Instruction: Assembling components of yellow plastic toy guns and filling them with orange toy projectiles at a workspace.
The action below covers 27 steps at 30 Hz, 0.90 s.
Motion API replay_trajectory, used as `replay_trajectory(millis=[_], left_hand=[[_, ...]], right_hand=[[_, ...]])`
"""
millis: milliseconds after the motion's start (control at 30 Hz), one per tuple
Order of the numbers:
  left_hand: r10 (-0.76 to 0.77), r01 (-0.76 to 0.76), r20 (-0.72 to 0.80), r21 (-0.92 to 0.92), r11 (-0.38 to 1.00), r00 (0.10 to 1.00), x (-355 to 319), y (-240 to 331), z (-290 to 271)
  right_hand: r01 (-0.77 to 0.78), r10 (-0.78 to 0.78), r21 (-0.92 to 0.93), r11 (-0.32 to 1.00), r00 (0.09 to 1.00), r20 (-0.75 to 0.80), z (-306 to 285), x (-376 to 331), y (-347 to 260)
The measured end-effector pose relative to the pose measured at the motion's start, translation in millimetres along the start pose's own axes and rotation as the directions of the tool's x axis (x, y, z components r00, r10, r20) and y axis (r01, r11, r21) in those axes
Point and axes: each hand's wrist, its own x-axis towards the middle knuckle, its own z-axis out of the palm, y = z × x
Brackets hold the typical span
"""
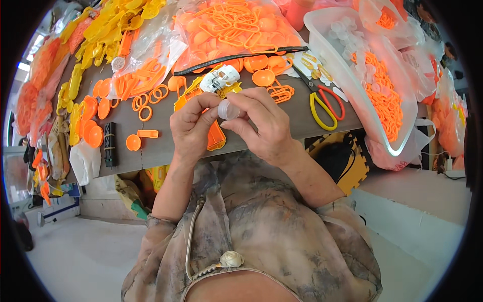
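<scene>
Between both hands, over the table's near edge, is a small translucent round plastic cup (229, 109). My right hand (269, 125) grips it between the thumb and fingers. From the other side, my left hand (192, 123) is closed in a pinch against it; whether its fingertips hold another small part is hidden. Just beyond my fingers lies a white plastic mechanism (220, 78) on yellow and orange molded parts. An orange molded piece (216, 137) shows below the cup, between the hands.
Scissors (326, 106) with red and yellow handles lie to the right, beside a white translucent bin (322, 30) of orange links. A bag (236, 35) of orange parts stands behind. Orange half-shells (93, 133), rings (145, 112) and a black bundle (110, 144) lie left.
</scene>
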Motion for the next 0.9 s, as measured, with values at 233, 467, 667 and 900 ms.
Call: replay_trajectory(millis=[233, 467, 667, 900], left_hand=[[0.036, -0.032, -0.052, 0.091, 0.995, 0.998, -1.7, -4.7, 1.9], [0.029, -0.031, 0.015, 0.185, 0.982, 0.999, -2.3, 4.3, 6.1], [0.157, -0.246, 0.224, 0.457, 0.855, 0.962, 3.6, 18.0, 7.5], [0.289, -0.433, 0.325, 0.623, 0.652, 0.901, -8.3, 14.9, 9.4]], right_hand=[[-0.068, 0.074, 0.066, 0.996, 0.993, -0.096, 8.9, -6.2, 2.5], [0.007, -0.006, 0.019, 1.0, 0.999, -0.05, -7.2, -6.0, 6.3], [-0.335, 0.324, 0.286, 0.898, 0.942, 0.084, -15.7, -13.9, -4.4], [-0.354, 0.354, 0.247, 0.902, 0.934, 0.047, -5.4, -35.0, -3.2]])
